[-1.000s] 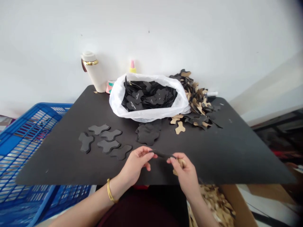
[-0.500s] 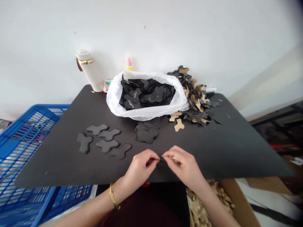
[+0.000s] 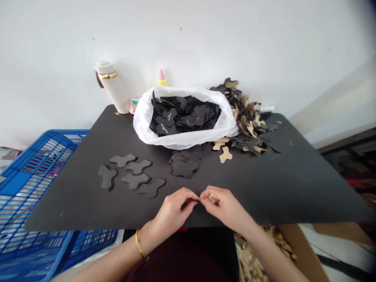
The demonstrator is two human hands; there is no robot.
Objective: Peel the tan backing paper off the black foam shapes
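Near the front edge of the dark table point(image 3: 264, 196), my left hand point(image 3: 176, 205) pinches something thin, too small to make out. My right hand point(image 3: 225, 205) meets it fingertip to fingertip, its fingers curled round tan pieces point(image 3: 213, 199). Several small stacks of black three-lobed pieces point(image 3: 135, 180) lie left of my hands. Beyond my hands is a loose pile of black pieces point(image 3: 184, 163), in front of a white plastic bag point(image 3: 188, 139) filled with black printed pieces point(image 3: 194, 113).
Black and tan pieces point(image 3: 246, 121) are heaped right of the bag, with one tan piece point(image 3: 225, 155) nearer. A white bottle point(image 3: 113, 88) stands at the back left. A blue basket point(image 3: 26, 188) is at the left; a cardboard box point(image 3: 305, 254) of tan pieces sits below right.
My fingertips have come together, and my right hand has shifted slightly, showing more of the tan pieces in it. The view has moved a little.
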